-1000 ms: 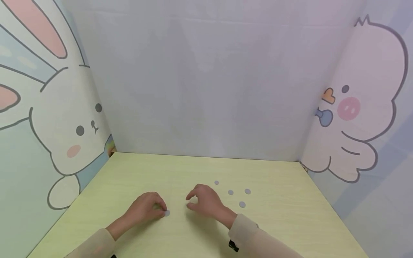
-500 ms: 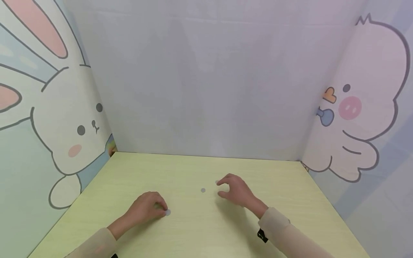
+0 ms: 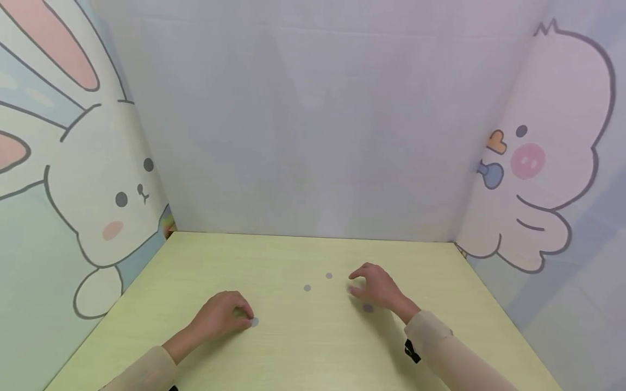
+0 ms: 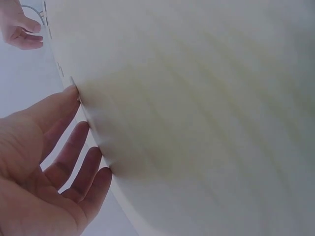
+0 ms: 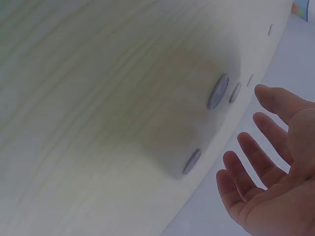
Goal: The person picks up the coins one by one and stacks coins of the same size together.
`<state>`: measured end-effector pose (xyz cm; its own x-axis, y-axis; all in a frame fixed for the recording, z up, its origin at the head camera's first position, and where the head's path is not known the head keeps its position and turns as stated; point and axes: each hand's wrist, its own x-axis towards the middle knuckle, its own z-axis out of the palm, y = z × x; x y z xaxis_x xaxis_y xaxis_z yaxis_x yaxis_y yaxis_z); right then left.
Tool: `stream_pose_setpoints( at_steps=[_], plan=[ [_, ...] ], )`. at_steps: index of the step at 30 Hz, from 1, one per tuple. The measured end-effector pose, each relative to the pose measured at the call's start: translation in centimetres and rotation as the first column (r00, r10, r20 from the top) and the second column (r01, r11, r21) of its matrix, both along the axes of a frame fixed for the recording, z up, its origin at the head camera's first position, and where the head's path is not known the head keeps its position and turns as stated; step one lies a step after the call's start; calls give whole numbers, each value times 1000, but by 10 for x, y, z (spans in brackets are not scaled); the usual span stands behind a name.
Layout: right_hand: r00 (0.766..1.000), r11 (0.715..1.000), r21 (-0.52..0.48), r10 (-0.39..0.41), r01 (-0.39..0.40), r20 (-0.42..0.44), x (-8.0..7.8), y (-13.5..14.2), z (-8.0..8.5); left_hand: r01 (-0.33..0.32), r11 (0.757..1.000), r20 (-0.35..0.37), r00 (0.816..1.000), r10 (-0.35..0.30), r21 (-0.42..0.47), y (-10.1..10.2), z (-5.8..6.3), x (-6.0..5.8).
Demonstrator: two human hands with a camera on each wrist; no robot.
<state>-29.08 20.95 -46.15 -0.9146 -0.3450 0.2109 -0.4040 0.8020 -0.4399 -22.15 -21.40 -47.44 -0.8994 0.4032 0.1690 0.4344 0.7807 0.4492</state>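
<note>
My left hand (image 3: 222, 315) pinches the edge of a small flat grey disc (image 3: 254, 322), thumb and forefinger together at its left side. The disc lies close over the table; in the left wrist view a thin edge of the disc (image 4: 74, 82) shows beyond the thumb, and the other fingertips rest on the tabletop. My right hand (image 3: 381, 285) hovers over the table with thumb and forefinger apart and nothing between them. Its thumb overlaps one grey disc (image 3: 349, 290), while another disc (image 3: 368, 308) lies below the hand. Several discs (image 5: 218, 92) show beside the fingers in the right wrist view.
Two more grey discs, a middle disc (image 3: 307, 288) and a farther disc (image 3: 329, 276), lie between my hands on the pale yellow table (image 3: 235, 260). A plain back wall (image 3: 313, 136) and two printed side walls close in the table.
My right hand has moved right and away from me, uncovering the middle disc and covering the rightmost one. The left hand has stayed at its disc.
</note>
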Motion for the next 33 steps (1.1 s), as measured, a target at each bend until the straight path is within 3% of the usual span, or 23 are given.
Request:
stream_pose_setpoints(
  at_steps=[7,17,33],
  plan=[
    [1000,998,58,19,-19,-12,-6,2,-8,-16,1000,9,1000,16,1,-1,-4,1],
    [998,997,74,-38,33,54,-6,3,-14,-13,1000,-7,1000,13,-3,2,-2,1],
    [1000,994,109,-5,7,-19,-7,-4,-13,-19,1000,13,1000,19,-5,1,-2,-2]
  ],
)
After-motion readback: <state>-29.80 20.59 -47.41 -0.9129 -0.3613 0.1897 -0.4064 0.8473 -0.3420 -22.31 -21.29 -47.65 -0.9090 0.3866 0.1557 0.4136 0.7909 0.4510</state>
